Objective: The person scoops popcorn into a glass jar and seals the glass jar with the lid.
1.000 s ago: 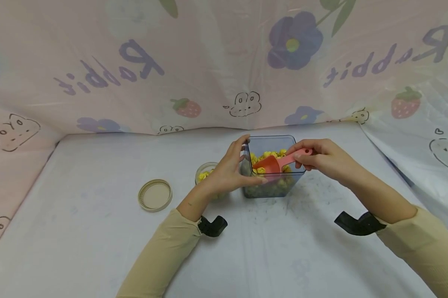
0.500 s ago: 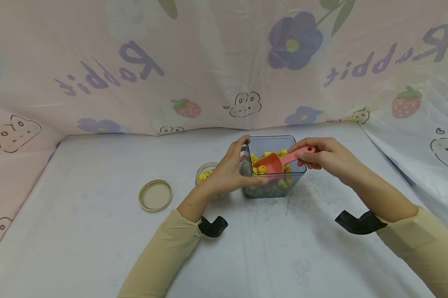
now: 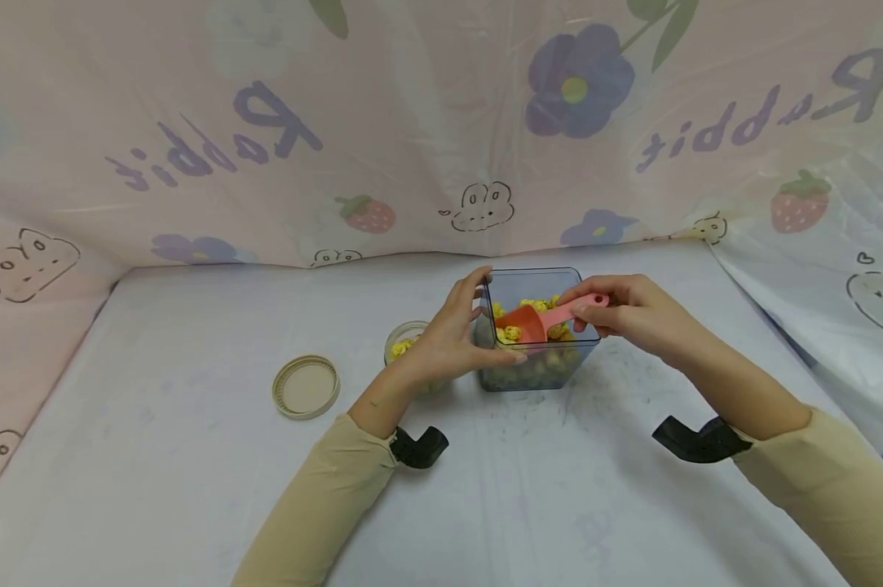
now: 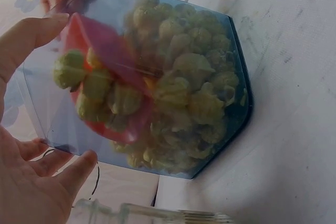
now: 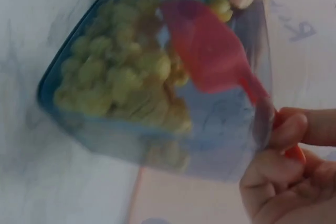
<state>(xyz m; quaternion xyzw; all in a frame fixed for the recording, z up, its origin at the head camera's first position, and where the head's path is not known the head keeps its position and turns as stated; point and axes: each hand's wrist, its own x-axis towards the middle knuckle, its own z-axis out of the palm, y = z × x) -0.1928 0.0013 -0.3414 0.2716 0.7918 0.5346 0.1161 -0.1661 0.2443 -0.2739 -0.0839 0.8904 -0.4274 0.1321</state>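
Note:
My right hand (image 3: pixel 628 314) pinches the handle of a pink scoop (image 3: pixel 532 324), whose bowl lies inside a clear bluish bin (image 3: pixel 529 281). Several pieces of yellow popcorn sit in the scoop's bowl, seen through the wall in the left wrist view. More popcorn (image 4: pixel 194 77) fills the lower part of the bin. With thumb and fingers spread along its near left side, my left hand (image 3: pixel 448 338) holds the bin by its rim. Behind that hand stands a glass jar (image 3: pixel 404 330) with popcorn in it, partly hidden by the wrist.
A round pale lid (image 3: pixel 306 387) lies on the white table to the left of the jar. A patterned curtain (image 3: pixel 412 147) hangs along the back and both sides of the table. Each wrist carries a black camera mount (image 3: pixel 419 447).
The scoop and my right hand shifted slightly right, then moved back left and a little lower within the bin. My left hand and the bin stay in place.

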